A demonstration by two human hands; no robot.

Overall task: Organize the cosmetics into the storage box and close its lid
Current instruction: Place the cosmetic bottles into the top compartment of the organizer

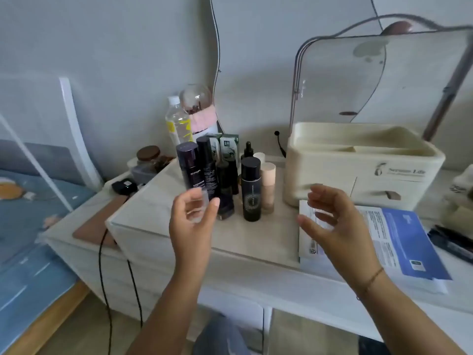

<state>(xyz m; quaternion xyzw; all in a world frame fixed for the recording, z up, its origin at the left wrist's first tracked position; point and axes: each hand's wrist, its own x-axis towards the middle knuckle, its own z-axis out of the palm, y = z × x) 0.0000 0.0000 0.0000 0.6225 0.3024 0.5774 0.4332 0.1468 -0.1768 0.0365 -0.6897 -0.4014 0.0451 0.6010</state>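
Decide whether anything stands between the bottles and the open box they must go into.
Nothing visible does. Bare tabletop separates the bottles from the box, whose lid stands raised. The papers lie in front of the box, off that path.

A pale wooden table (245,242) carries a cluster of dark bottles (220,175) at eleven o'clock and a cream storage box (358,170), lid raised, at two o'clock. Blue-and-white leaflets (399,242) lie at four o'clock, with black pens (451,243) just beside them.
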